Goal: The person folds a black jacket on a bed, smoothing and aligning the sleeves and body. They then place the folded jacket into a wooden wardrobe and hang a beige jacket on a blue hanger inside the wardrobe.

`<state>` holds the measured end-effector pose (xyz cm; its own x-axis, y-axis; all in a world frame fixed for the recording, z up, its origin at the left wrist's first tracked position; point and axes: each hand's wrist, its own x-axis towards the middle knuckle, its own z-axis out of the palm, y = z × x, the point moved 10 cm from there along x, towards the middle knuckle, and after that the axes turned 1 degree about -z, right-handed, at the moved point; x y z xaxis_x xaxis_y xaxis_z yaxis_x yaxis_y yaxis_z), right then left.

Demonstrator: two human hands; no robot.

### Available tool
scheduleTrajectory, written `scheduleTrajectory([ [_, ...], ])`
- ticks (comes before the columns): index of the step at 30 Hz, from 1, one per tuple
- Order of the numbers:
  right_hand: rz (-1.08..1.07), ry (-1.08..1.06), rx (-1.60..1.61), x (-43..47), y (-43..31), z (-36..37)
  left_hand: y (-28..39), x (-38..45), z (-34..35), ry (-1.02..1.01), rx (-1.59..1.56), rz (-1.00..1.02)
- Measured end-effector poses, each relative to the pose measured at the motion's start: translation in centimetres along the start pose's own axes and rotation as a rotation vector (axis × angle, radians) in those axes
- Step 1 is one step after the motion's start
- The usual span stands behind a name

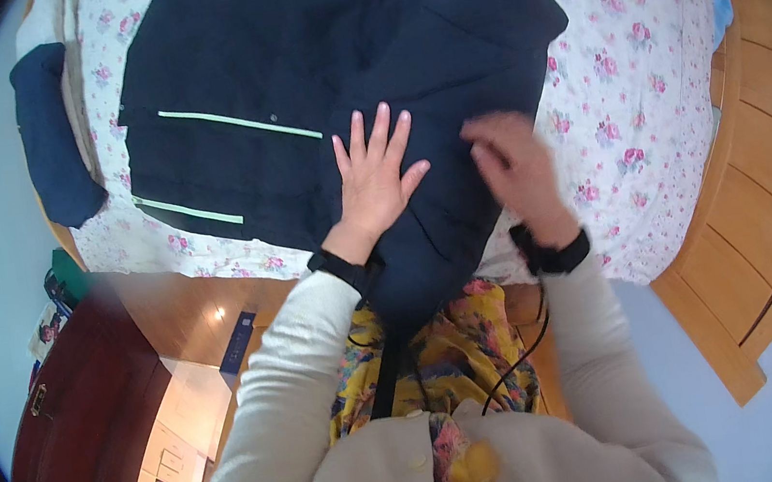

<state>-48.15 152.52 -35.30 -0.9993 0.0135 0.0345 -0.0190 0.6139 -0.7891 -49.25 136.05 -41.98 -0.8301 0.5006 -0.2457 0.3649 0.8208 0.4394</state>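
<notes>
A dark navy jacket (223, 57) lies spread on a floral bedsheet, with two pale green strips running across its left part. One sleeve hangs over the bed's near edge towards my lap. My left hand (378, 180) rests flat on the middle of the jacket, palm down and fingers spread. Over the jacket's right part is my right hand (519, 168), blurred, its thumb and forefinger bent close together. Whether those fingers pinch any cloth is not clear. Both wrists wear black bands.
The white bedsheet (616, 101) bears pink roses. A rolled dark cloth item (54, 138) lies at the bed's left edge. To the right stands a slatted wooden headboard or bed end (753, 193). A dark red door (92, 397) is at lower left. A black cable (528, 350) hangs near my right forearm.
</notes>
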Motion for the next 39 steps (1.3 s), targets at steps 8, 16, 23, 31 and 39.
scheduleTrajectory([
  [8, -0.225, -0.030, -0.597, 10.9, 5.2, 6.4, 2.4, -2.5, -2.6, -0.003, -0.071, 0.067],
  [16, -0.048, -0.144, -0.701, 12.2, 8.9, 11.7, -2.8, -4.8, 3.9, -0.186, 0.045, 0.164],
  [23, 0.063, -0.274, -0.759, 13.0, 10.3, 14.5, -6.7, -4.6, 7.7, -0.136, -0.020, 0.201],
  [31, 0.077, -0.321, -0.693, 13.8, 9.2, 14.4, -8.0, -3.7, 9.4, -0.170, -0.050, 0.221],
  [39, 0.589, 0.112, -0.165, -4.0, 11.2, 1.8, -6.5, -3.7, 4.8, -0.219, -0.269, 0.148],
])
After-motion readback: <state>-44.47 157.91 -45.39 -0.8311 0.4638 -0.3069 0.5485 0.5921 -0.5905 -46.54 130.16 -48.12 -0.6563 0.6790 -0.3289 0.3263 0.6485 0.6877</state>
